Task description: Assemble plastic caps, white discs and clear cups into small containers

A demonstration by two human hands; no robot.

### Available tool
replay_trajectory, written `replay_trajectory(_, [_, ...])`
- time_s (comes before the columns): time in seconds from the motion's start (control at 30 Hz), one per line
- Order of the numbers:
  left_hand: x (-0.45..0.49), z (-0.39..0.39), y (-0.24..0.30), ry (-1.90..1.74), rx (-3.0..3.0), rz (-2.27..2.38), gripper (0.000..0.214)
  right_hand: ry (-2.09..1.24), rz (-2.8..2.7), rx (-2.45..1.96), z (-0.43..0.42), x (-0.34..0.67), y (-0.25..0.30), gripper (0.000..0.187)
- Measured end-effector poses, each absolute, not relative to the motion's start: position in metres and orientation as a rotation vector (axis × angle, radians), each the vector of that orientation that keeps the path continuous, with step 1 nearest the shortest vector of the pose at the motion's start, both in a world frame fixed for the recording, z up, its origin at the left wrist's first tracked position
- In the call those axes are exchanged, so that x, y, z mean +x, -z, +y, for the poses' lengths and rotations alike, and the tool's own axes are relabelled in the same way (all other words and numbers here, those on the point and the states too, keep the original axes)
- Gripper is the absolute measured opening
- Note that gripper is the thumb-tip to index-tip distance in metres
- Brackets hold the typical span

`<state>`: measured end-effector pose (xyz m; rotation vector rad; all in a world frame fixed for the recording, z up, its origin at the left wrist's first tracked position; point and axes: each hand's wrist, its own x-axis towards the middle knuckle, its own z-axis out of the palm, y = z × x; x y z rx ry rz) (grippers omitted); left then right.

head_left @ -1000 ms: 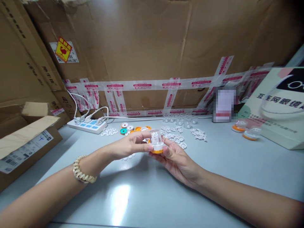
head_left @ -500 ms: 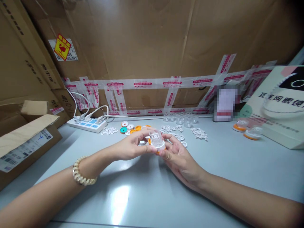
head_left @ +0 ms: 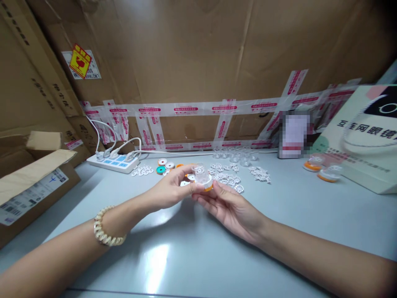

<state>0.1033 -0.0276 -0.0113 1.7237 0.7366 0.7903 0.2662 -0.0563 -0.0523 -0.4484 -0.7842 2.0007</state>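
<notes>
- The left hand (head_left: 173,186) pinches the clear-topped piece (head_left: 203,180) from its left side, thumb against the low white-and-orange base and forefinger reaching up by the clear cup; the other left fingers are mostly hidden.
- The right hand (head_left: 231,205) closes on the base from the right, thumb at the rim and fingers curled beneath, probably so that the piece is borne from below while the left hand steadies its upper part.
- The piece is between the two sets of fingertips, raised off the table (head_left: 217,260), its clear top leaning leftward; that lean likely lets the wearer look at its side and top.
- Just beyond the grip, to the left, lie round coloured bases (head_left: 161,170), partly covered by the left hand; farther left are small white discs (head_left: 144,170).
- Beyond and slightly right of the grip are white spoked parts (head_left: 228,179), with a second white heap (head_left: 259,175) farther right; behind them stand clear cups (head_left: 235,157). Like parts seem grouped together for easy picking, within reach of both hands.
- Well to the right of the grip stand two similar orange-based pieces (head_left: 329,174), near the paper bag (head_left: 366,145), perhaps set aside to stay apart from the loose parts.
</notes>
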Motion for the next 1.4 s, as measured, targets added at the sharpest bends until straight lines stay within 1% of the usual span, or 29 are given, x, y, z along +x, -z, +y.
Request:
replay_trajectory(0.13, [0.108, -0.032, 0.011, -0.818, 1.691, 0.73, 0.035, -1.996, -0.771, -0.369, -0.056, 0.267, 0.05, 0.017])
replay_trajectory(0.23, [0.111, -0.035, 0.01, -0.852, 1.754, 0.736, 0.031, -1.983, -0.777, -0.332, -0.058, 0.268, 0.047, 0.016])
replay_trajectory(0.43, [0.116, -0.04, 0.015, -0.951, 1.795, 0.821, 0.028, -1.916, -0.74, -0.382, -0.063, 0.267, 0.046, 0.013])
replay_trajectory(0.57, [0.119, -0.042, 0.021, -1.025, 1.787, 0.867, 0.027, -1.864, -0.719, -0.434, -0.066, 0.265, 0.046, 0.015])
replay_trajectory(0.8, [0.123, -0.046, 0.021, -1.101, 1.745, 0.817, 0.022, -1.817, -0.693, -0.439, -0.07, 0.263, 0.044, 0.012])
replay_trajectory(1.1, [0.123, -0.044, 0.022, -1.053, 1.685, 0.922, 0.037, -1.787, -0.601, -0.575, -0.068, 0.262, 0.043, 0.017])
replay_trajectory(1.4, [0.119, -0.039, 0.019, -0.979, 1.597, 0.811, 0.038, -1.808, -0.659, -0.535, -0.064, 0.264, 0.047, 0.014])
